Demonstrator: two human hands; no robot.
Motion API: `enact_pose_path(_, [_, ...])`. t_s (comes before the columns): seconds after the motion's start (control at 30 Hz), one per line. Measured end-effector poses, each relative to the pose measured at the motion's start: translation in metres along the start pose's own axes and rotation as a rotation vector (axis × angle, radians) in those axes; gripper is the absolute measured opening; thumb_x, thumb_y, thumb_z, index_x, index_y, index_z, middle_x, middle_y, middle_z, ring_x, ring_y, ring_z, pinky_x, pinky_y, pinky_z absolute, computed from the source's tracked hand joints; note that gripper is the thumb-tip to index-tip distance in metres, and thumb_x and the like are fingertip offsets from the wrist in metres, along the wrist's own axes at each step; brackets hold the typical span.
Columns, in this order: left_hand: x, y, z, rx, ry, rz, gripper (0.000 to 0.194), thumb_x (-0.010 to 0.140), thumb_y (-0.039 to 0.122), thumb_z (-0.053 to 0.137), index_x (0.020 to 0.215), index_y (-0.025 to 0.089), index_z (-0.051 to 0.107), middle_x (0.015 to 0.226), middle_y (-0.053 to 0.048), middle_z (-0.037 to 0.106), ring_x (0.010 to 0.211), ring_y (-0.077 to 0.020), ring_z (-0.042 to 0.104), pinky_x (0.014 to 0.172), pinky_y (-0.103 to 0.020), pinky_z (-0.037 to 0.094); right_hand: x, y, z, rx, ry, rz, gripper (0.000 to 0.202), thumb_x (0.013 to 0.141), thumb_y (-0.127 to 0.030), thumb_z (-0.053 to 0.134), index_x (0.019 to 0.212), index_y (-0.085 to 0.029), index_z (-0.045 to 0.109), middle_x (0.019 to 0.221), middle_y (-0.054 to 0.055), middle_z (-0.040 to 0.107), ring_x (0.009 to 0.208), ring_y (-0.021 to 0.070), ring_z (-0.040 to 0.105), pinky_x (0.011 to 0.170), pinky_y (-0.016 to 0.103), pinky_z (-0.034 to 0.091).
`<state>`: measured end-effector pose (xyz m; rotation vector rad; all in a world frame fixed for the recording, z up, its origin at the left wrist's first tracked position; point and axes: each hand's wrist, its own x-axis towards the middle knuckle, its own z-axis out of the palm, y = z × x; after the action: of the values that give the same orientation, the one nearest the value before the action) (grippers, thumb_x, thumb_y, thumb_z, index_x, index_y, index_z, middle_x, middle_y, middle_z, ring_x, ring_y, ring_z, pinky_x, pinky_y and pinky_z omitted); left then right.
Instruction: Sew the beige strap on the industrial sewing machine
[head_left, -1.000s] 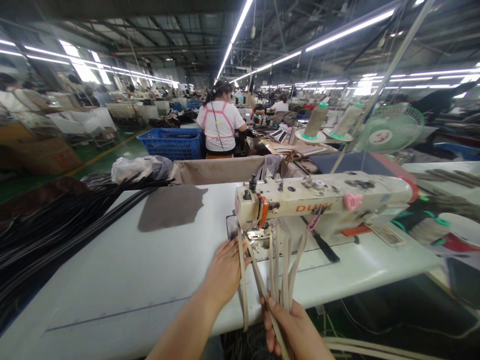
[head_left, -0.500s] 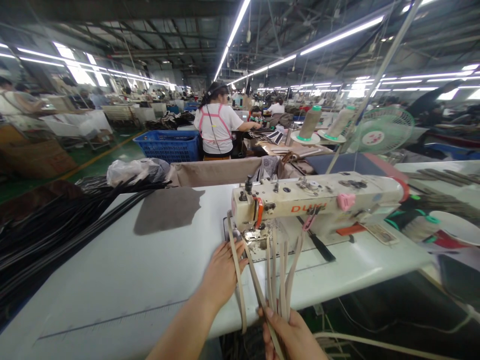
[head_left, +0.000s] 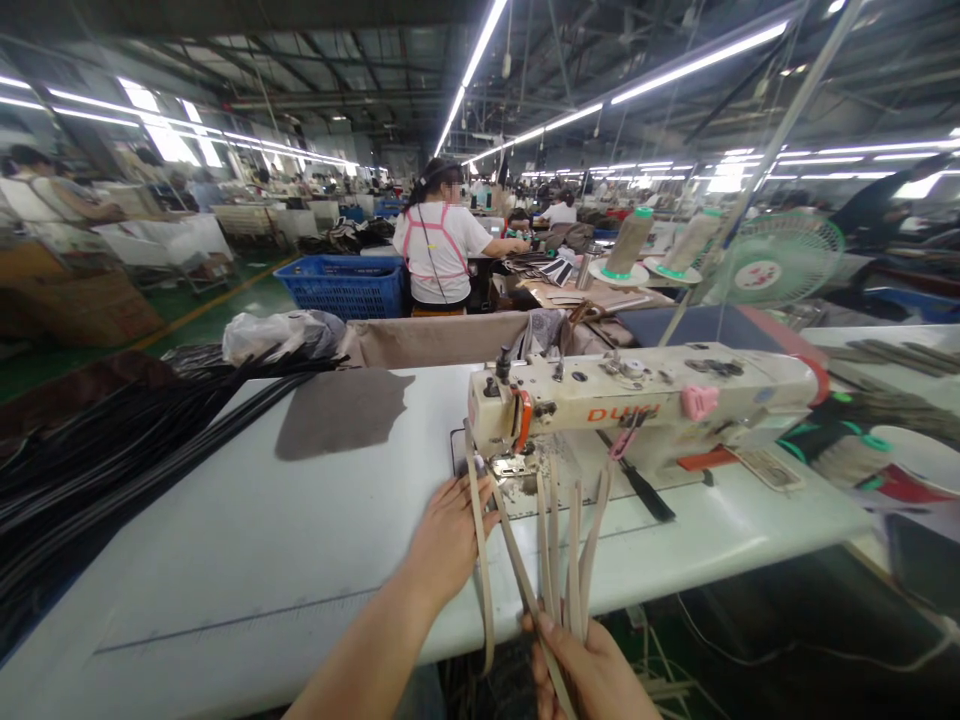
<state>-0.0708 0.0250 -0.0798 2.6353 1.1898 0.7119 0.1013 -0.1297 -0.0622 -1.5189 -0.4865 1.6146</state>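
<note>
Before sewing machine (head_left: 675, 395) extend beige strips (head_left: 517, 550), likely light, flexible, easily twisted; best held flat near machine. Left hand (head_left: 446, 535) rests alongside, grip unclear; right hand (head_left: 592, 665), apart, clamps strips.

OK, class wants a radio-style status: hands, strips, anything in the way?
Left hand flat, fingers near the sewing machine's needle area. Right hand gripping several beige strips. Possible snag: one looped strip crosses left fingers.
</note>
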Motion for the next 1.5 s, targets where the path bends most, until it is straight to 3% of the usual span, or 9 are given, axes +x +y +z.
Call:
enact_pose_path(0.2, [0.000, 0.000, 0.001, -0.008, 0.035, 0.009, 0.043, 0.110, 0.039, 0.041, 0.145, 0.020, 0.059, 0.147, -0.011, 0.064, 0.140, -0.0277, 0.057, 0.117, -0.055, 0.048, 0.004, 0.002, -0.002, -0.001, -0.014, -0.006, 0.094, 0.045, -0.090, 0.082, 0.093, -0.010, 0.070, 0.055, -0.002, 0.064, 0.037, 0.0116, 0.060, 0.033, 0.018, 0.040])
enact_pose_path(0.6, [-0.001, -0.001, 0.002, -0.002, 0.022, 0.011, 0.043, 0.109, 0.038, 0.045, 0.147, 0.021, 0.057, 0.149, -0.010, 0.062, 0.141, -0.0277, 0.056, 0.117, -0.053, 0.047, 0.027, 0.033, -0.016, 0.015, -0.045, -0.021, 0.088, 0.050, -0.089, 0.081, 0.094, -0.013, 0.070, 0.051, -0.002, 0.063, 0.033, 0.0144, 0.058, 0.029, 0.020, 0.035])
enact_pose_path(0.97, [0.000, -0.004, 0.008, 0.042, 0.019, 0.022, 0.041, 0.108, 0.035, 0.050, 0.144, 0.019, 0.059, 0.148, -0.011, 0.063, 0.141, -0.0287, 0.056, 0.116, -0.053, 0.048, 0.005, 0.008, -0.005, 0.032, -0.006, 0.019, 0.090, 0.039, -0.086, 0.087, 0.089, -0.013, 0.071, 0.050, -0.001, 0.063, 0.037, 0.0141, 0.057, 0.033, 0.021, 0.037])
enact_pose_path(1.2, [0.000, -0.001, 0.005, 0.031, 0.012, 0.006, 0.041, 0.109, 0.036, 0.047, 0.144, 0.018, 0.059, 0.149, -0.010, 0.062, 0.141, -0.0277, 0.056, 0.117, -0.052, 0.047, 0.007, 0.017, -0.012, 0.071, -0.051, -0.013, 0.073, 0.058, -0.076, 0.088, 0.092, -0.014, 0.072, 0.054, -0.001, 0.063, 0.041, 0.0124, 0.057, 0.040, 0.020, 0.041])
enact_pose_path(1.5, [0.001, 0.001, 0.004, 0.016, 0.039, 0.009, 0.040, 0.110, 0.036, 0.045, 0.144, 0.020, 0.058, 0.147, -0.011, 0.063, 0.140, -0.0274, 0.057, 0.116, -0.052, 0.048, 0.004, 0.014, -0.013, 0.042, -0.059, -0.041, 0.069, 0.061, -0.075, 0.088, 0.089, -0.014, 0.072, 0.055, 0.000, 0.063, 0.042, 0.0126, 0.058, 0.041, 0.021, 0.040])
